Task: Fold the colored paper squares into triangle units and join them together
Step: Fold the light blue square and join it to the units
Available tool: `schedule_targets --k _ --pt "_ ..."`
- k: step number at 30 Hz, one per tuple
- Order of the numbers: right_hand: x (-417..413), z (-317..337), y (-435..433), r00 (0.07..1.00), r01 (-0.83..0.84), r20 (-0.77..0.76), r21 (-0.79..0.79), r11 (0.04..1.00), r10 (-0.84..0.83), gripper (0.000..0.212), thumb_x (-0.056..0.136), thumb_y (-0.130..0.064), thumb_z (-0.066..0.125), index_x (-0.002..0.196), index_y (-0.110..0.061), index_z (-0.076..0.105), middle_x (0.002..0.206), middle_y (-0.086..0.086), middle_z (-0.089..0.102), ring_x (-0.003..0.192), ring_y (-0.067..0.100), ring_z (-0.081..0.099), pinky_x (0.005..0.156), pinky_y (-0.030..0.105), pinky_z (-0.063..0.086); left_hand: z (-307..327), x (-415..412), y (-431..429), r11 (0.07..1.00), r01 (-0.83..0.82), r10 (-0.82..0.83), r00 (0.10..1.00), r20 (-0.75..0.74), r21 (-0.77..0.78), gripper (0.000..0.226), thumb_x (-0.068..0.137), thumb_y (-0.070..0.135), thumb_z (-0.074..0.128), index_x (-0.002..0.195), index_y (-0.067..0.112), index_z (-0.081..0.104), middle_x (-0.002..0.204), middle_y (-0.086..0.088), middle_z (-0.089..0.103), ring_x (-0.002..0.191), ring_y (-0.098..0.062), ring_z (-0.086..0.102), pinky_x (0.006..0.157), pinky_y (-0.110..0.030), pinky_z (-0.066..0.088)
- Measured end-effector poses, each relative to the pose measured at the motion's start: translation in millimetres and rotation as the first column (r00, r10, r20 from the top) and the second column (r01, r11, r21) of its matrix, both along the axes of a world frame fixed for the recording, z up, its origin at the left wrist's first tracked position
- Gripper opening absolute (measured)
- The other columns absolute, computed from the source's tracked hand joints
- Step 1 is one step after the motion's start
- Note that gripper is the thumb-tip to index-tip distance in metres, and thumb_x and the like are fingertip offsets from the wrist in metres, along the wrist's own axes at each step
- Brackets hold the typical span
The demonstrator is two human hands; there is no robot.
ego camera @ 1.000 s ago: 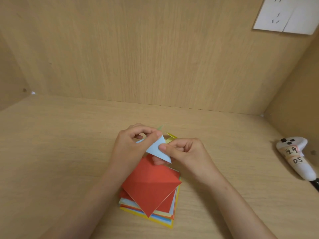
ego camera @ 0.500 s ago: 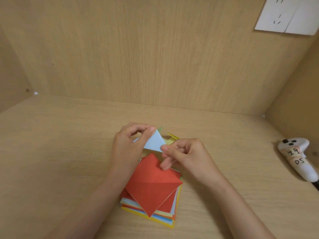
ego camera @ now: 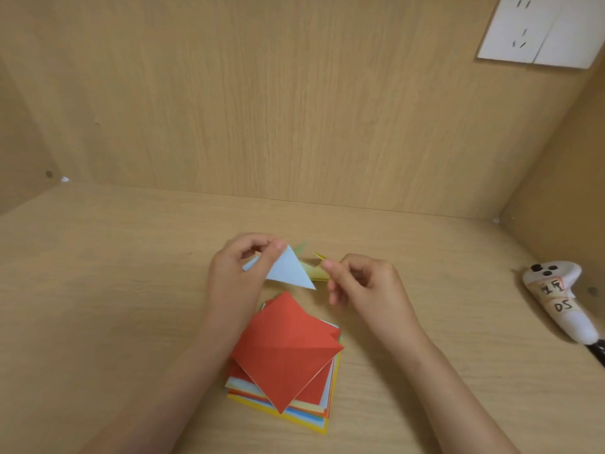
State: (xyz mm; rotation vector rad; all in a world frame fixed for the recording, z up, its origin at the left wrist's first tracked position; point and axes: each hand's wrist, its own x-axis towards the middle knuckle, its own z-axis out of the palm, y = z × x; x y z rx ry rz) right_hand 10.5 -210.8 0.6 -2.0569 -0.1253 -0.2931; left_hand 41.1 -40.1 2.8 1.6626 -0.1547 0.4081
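Paper folded into a pale blue triangle (ego camera: 289, 270) is in the middle of the frame, flat and pointy. The left hand (ego camera: 234, 283) pinches its top corner. The right hand (ego camera: 370, 290) beside it has loose curled fingers holding nothing

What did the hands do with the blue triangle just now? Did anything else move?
The right hand let go of the light blue triangle and drew away to the right, ending up beside the yellow folded piece. Only the left hand pinches the triangle now. The stack of colored squares, red sheet on top, and the white controller stayed where they were.
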Motion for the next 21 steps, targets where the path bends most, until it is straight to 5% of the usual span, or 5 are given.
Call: schedule_targets --k 3,8,12,17,21 --pt "-0.1 2.5 3.4 0.999 -0.005 0.038 0.121 0.993 0.001 0.030 0.078 -0.048 0.067 0.070 -0.018 0.066 0.064 -0.006 0.064 0.061 0.005 0.053 0.060 0.021 0.039 -3.1 -2.3 -8.9 0.995 0.102 -0.102 0.995 0.000 0.023 0.017 0.081 0.011 0.070 0.070 0.023 0.067 0.076 0.013 0.068 0.078 -0.002 0.060 0.077 -0.014 0.043" --pt "0.3 -0.1 11.8 0.980 -0.181 -0.029 0.256 0.950 0.195 0.007 0.079 -0.008 0.073 0.082 -0.013 0.070 0.070 -0.002 0.066 0.064 0.006 0.055 0.064 0.015 0.043 -7.3 -1.3 -9.8 0.980 0.199 -0.199 0.980 -0.020 0.010 0.021 0.080 0.012 0.070 0.067 0.028 0.069 0.076 0.014 0.069 0.077 0.000 0.062 0.075 -0.012 0.045" --pt "13.4 -6.2 -5.2 0.998 0.038 0.037 0.330 0.943 -0.053 0.017 0.088 -0.004 0.061 0.085 -0.020 0.067 0.067 -0.002 0.061 0.056 0.003 0.051 0.061 0.016 0.042 -3.1 -0.5 -7.9 0.972 0.232 -0.229 0.970 -0.088 0.032 0.011 0.087 0.017 0.062 0.086 0.021 0.072 0.085 0.008 0.070 0.078 0.005 0.059 0.073 -0.007 0.041" --pt "24.9 -17.6 -27.5 0.941 0.332 -0.027 0.286 0.899 -0.338 0.019 0.096 -0.007 0.049 0.106 -0.007 0.065 0.090 0.000 0.064 0.056 -0.015 0.054 0.057 0.002 0.039 -8.5 3.6 6.1 0.906 0.231 -0.185 0.970 -0.157 0.356 0.011 0.074 0.034 0.077 0.082 0.028 0.072 0.076 0.012 0.061 0.061 0.004 0.049 0.060 -0.008 0.037" --pt "29.8 -28.2 -29.1 0.919 0.394 -0.061 0.182 0.901 -0.389 0.022 0.095 -0.010 0.049 0.107 -0.009 0.067 0.095 -0.001 0.068 0.078 0.001 0.061 0.068 0.009 0.042 -11.2 8.0 17.8 0.861 0.322 -0.224 0.935 -0.276 0.393 0.031 0.054 0.047 0.087 0.076 0.031 0.071 0.080 0.010 0.068 0.057 0.003 0.049 0.058 -0.008 0.039"
